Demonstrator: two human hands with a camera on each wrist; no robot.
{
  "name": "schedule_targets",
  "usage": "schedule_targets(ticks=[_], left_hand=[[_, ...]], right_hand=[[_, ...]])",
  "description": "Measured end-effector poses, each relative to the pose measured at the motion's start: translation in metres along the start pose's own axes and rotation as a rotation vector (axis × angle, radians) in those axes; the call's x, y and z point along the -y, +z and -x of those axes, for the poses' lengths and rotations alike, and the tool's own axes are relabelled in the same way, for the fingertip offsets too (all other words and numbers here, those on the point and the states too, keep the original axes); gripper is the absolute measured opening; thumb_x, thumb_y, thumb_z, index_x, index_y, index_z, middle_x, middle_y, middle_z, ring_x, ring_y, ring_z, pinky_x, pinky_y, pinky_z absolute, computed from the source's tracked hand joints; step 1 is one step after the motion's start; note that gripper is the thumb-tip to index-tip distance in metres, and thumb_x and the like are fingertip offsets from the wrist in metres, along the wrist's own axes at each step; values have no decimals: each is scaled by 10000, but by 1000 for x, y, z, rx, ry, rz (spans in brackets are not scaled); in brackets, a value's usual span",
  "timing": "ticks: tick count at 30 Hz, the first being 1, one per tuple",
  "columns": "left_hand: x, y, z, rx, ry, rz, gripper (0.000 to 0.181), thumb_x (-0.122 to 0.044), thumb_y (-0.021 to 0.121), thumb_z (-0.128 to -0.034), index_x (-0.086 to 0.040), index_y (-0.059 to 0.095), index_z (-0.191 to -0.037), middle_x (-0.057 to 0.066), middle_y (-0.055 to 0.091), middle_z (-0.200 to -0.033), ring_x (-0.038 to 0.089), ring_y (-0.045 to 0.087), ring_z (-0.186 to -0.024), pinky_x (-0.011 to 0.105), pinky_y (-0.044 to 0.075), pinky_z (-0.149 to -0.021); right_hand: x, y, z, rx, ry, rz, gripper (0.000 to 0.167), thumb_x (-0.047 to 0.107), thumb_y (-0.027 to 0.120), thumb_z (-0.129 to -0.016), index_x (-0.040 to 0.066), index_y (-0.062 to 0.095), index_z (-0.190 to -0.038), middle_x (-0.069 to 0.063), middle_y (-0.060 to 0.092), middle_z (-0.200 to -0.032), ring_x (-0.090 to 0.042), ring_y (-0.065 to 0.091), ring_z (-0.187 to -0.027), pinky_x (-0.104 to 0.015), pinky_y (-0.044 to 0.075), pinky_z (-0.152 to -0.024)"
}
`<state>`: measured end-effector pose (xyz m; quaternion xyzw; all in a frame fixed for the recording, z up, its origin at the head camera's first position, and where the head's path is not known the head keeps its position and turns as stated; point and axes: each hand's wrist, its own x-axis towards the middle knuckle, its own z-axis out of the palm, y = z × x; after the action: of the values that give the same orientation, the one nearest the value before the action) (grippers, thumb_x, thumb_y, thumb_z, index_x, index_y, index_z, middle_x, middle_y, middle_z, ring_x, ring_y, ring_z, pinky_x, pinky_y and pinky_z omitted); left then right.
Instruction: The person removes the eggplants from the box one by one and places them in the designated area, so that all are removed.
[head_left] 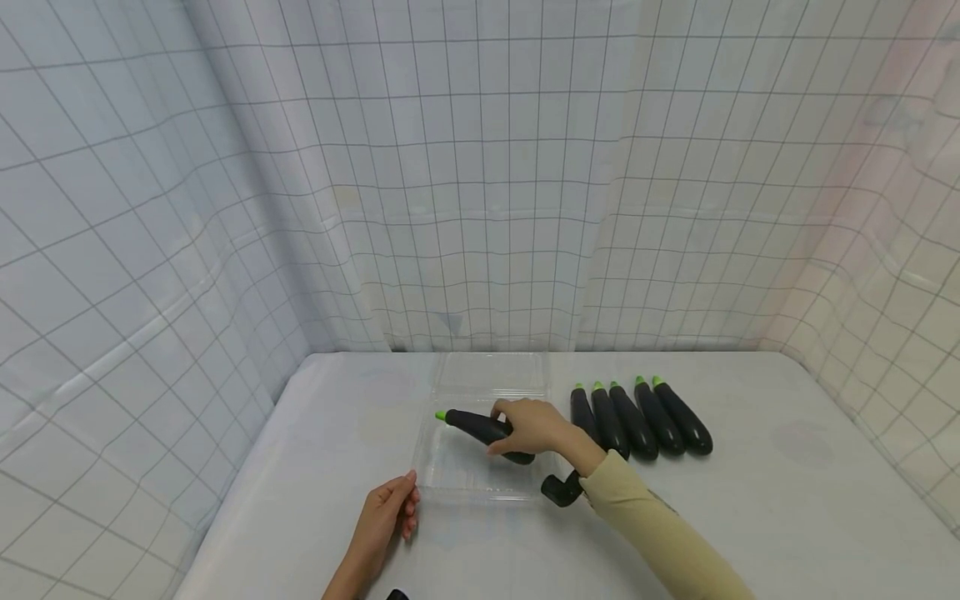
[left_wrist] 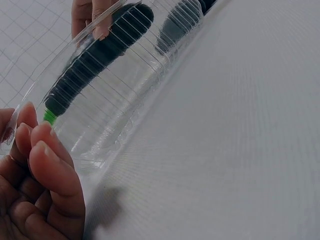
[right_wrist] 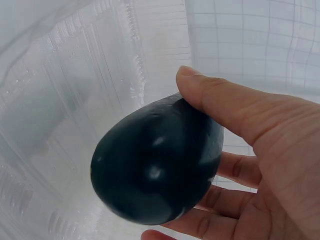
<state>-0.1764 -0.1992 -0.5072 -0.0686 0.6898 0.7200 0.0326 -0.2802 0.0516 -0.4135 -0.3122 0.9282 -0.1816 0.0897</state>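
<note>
In the head view my right hand (head_left: 532, 427) grips a dark eggplant (head_left: 477, 427) with a bright green stem end, above a clear plastic box (head_left: 457, 475). The stem end points left, and the thick end (right_wrist: 150, 165) faces the right wrist camera. My left hand (head_left: 384, 515) is at the box's front left corner. Its thumb and fingers (left_wrist: 55, 170) pinch the clear rim in the left wrist view. Through the clear wall the held eggplant (left_wrist: 90, 65) shows inside or over the box; its exact height is hard to tell.
Several more eggplants (head_left: 637, 421) lie side by side right of the box, stems away from me. The box's lid (head_left: 491, 373) is folded open at the back. A black wrist device (head_left: 562, 490) sits below my right wrist. White gridded curtains (head_left: 480, 167) surround the white table (head_left: 315, 450).
</note>
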Motion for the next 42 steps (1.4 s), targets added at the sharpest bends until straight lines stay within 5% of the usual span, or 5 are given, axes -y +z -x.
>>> schedule_targets(ticks=[11,25,42], left_hand=[[2,-1,0,9,1,2,435,-404,565,-942,-11,533,-759,32,451,-636,123,441,-472,218,393,-407],[1,-1,0,12,1,6,448,-414,565,-939,-2,531,-765,33,447,-634,124,441,-471,220,395,-406],[0,-1,0,8,5,2,414,-379,548,-960,-16,535,-762,21,452,-633,115,447,-474,214,397,-409]], right_hand=[[-1,0,7,-37,-23,-24,515,475,739,-788,155,574,-1157,51,609,-847,-81,545,-683,-286,451,-587],[-1,-1,14,-109,-53,-45,503,500,705,-811,157,579,-1155,-1,650,-966,-126,601,-780,-297,475,-629],[-13,-2,18,-193,-106,-145,542,593,649,-813,187,581,-1165,49,628,-949,-55,547,-712,-259,460,-601]])
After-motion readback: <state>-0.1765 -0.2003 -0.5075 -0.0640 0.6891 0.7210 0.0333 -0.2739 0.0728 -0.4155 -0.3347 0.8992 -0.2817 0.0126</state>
